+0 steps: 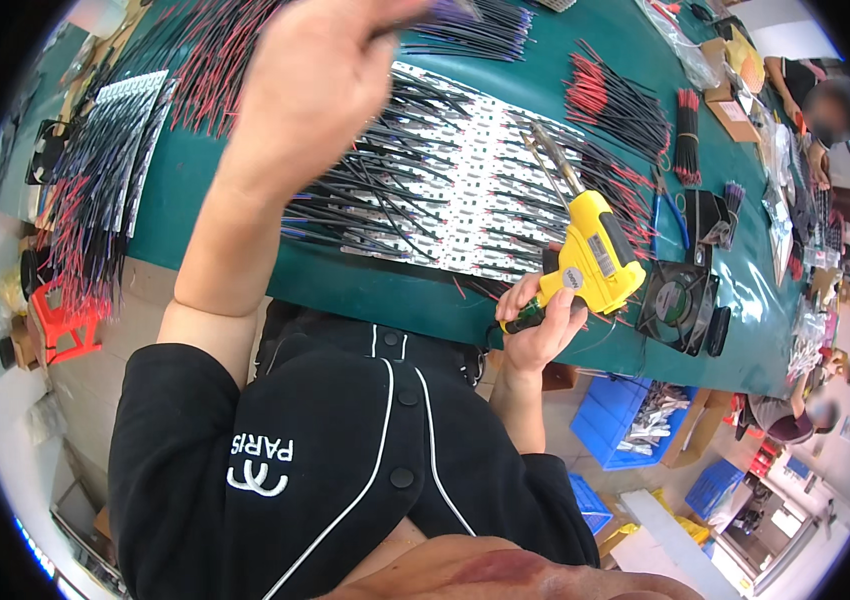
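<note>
My right hand [541,330] is wrapped round the grip of a yellow soldering gun [593,262] at the table's near edge. The gun's metal tip points away from me, over a panel of white circuit boards [470,165]. Rows of black wires [395,205] lie along both sides of that panel, some with red among them. My left hand [330,85] is raised across the panel's far left part, close to a bundle of black wires with purple ends [490,28]. Its fingers are smeared by motion and partly cut off by the upper edge; a dark streak shows beside them.
More wires with red ends [210,75] and another wired panel [130,130] occupy the left side. On the right are black-and-red wire bundles [615,100], blue-handled pliers [670,215] and a black fan [680,305]. A blue crate [610,410] stands below; other people are farther right.
</note>
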`<state>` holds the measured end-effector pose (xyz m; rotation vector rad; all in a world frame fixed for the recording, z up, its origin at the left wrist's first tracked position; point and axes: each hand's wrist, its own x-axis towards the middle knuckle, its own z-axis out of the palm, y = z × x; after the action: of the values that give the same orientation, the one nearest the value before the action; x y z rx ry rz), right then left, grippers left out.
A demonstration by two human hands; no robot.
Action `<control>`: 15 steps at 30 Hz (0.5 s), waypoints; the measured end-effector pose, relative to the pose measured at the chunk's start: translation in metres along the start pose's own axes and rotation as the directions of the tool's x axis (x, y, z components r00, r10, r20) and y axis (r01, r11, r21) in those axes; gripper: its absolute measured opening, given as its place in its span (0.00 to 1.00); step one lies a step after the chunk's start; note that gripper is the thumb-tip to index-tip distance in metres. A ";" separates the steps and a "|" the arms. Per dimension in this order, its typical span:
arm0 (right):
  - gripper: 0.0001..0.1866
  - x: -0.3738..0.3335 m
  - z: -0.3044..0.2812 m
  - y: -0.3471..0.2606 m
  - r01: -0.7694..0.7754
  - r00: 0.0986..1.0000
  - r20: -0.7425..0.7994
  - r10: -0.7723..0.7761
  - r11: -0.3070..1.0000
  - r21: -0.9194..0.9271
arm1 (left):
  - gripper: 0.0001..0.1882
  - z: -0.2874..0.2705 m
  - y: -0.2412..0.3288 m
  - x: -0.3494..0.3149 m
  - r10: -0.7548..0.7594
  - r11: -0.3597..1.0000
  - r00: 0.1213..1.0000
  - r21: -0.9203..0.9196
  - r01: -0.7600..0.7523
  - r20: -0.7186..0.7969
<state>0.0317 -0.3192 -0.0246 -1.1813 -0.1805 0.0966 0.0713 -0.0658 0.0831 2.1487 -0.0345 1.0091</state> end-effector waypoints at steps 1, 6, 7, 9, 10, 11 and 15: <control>0.26 0.000 0.002 -0.001 -0.003 1.000 0.004 0.003 1.000 0.010 | 0.08 0.002 -0.003 -0.009 0.062 0.998 0.992 -0.015 -0.061 0.110; 0.25 0.000 0.008 -0.002 -0.018 0.999 0.035 0.016 0.997 0.081 | 0.13 0.037 -0.037 -0.035 -0.130 0.990 0.870 0.012 0.142 0.475; 0.25 0.000 0.006 -0.002 -0.005 1.000 0.031 0.003 0.997 0.079 | 0.12 0.043 -0.041 -0.035 -0.191 0.980 0.827 0.063 0.187 0.529; 0.25 -0.002 0.005 -0.001 0.002 0.999 0.039 -0.004 0.999 0.044 | 0.12 0.055 -0.059 -0.045 -0.166 0.985 0.867 0.030 0.172 0.471; 0.26 -0.002 0.003 0.000 0.010 0.999 0.046 -0.010 1.000 0.010 | 0.11 0.059 -0.061 -0.045 -0.141 0.988 0.902 -0.001 0.154 0.409; 0.26 -0.003 0.002 0.001 0.009 0.999 0.043 -0.009 1.000 0.009 | 0.11 0.060 -0.062 -0.046 -0.140 0.988 0.900 -0.003 0.155 0.412; 0.27 -0.006 0.007 0.001 -0.040 0.998 0.036 0.042 0.998 -0.038 | 0.10 0.061 -0.060 -0.043 -0.250 0.968 0.831 0.129 0.214 0.496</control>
<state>0.0242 -0.3138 -0.0237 -1.2209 -0.1910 0.1514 0.0999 -0.0736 -0.0077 2.3585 0.0098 0.2832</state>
